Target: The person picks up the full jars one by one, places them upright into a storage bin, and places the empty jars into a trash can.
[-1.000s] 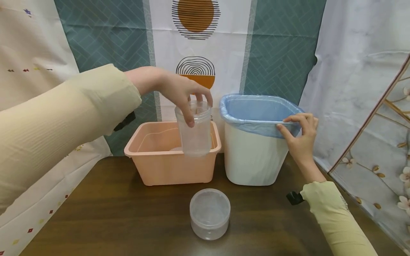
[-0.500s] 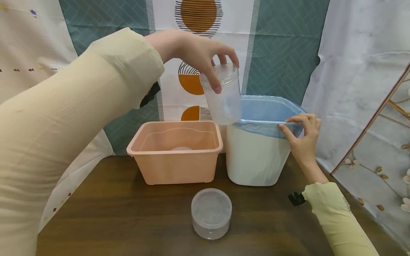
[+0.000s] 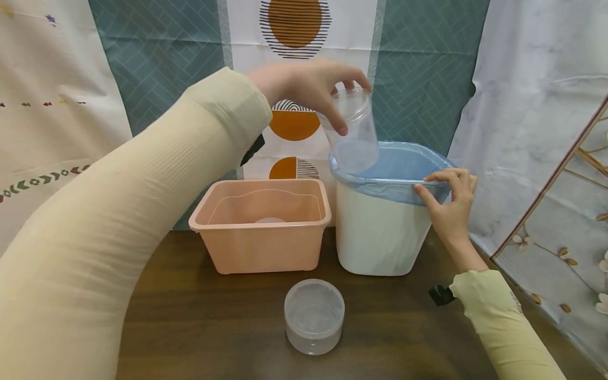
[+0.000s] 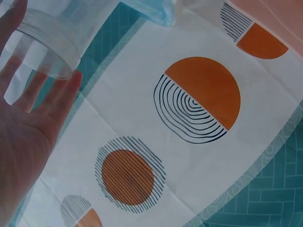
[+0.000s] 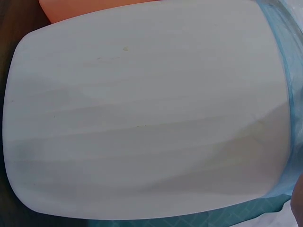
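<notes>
Nearest, a low, round, clear tub [image 3: 314, 319] stands upright on the dark wooden table [image 3: 204, 332]. A pale yellow sleeve [image 3: 157, 200] runs up the left side, and another sleeve [image 3: 503, 322] crosses the lower right corner, with a small black device [image 3: 442, 295] at its cuff.

Behind the tub, the right hand [image 3: 448, 203] pinches the front right rim of the white bin [image 3: 380, 235], thumb in front and fingers over the edge, on the blue liner [image 3: 389, 191] folded over the rim. Beside the bin, to its left, stands a peach basin [image 3: 261, 250]; inside it the rounded top of a pale thing [image 3: 269, 220] shows, the rest hidden by the front wall.

Above the gap between basin and bin, the left hand [image 3: 311, 87] grips a clear plastic jar [image 3: 358, 142] by its rim, thumb on the near side and fingers spread around the far side. The jar leans, its lower end over the left part of the bin's mouth; whether it touches the liner I cannot tell.

Farthest back hangs a teal and white cloth [image 3: 418, 95] with orange circles and half circles.
</notes>
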